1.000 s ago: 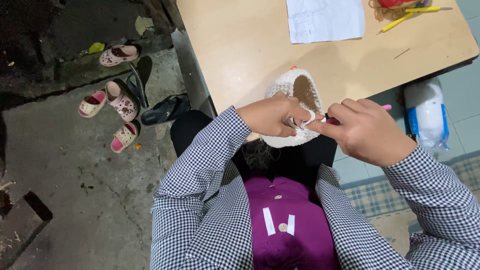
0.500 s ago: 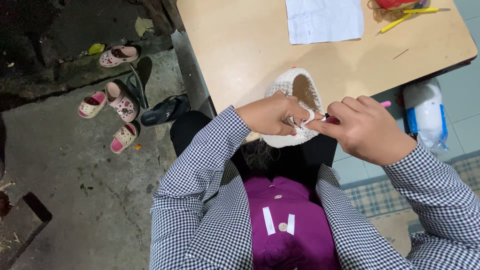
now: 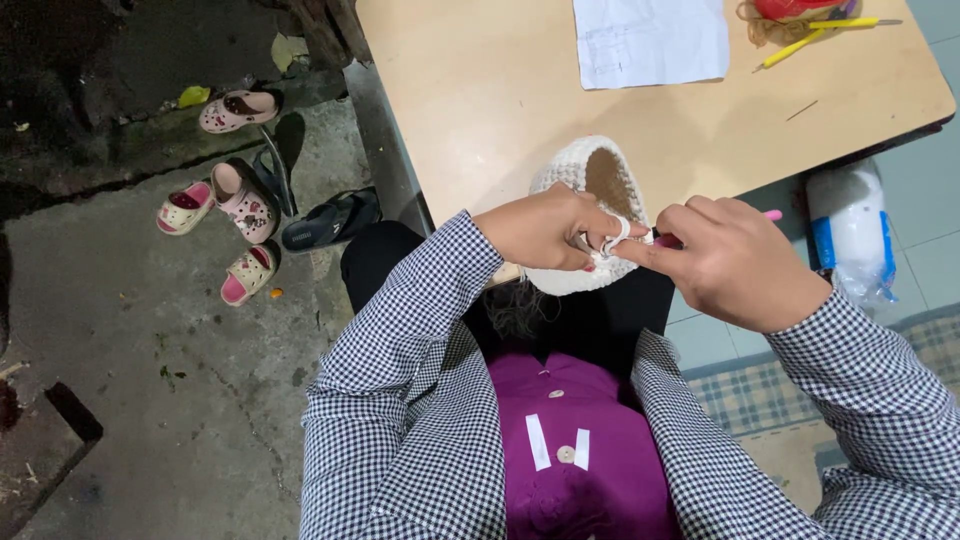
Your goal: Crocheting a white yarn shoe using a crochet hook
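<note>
A cream crocheted bowl-shaped piece [image 3: 568, 170] rests at the near edge of the tan table [image 3: 480, 90], its opening facing up. My left hand [image 3: 540, 228] pinches its near rim, with white yarn looped over a finger. My right hand [image 3: 735, 262] is closed around a pink-handled crochet hook [image 3: 772, 214], whose tip meets the rim right beside my left fingers. Both arms are in black-and-white checked sleeves.
A white paper sheet [image 3: 650, 40], a yellow pen [image 3: 810, 35] and a red object [image 3: 790, 8] lie at the table's far side. Several small pink sandals [image 3: 240, 195] and a black one [image 3: 330, 222] sit on the concrete floor. A white plastic bag [image 3: 850, 230] lies under the table's right.
Both hands stay together at the rim of the crocheted piece; only small finger movements show, and the view has shifted slightly.
</note>
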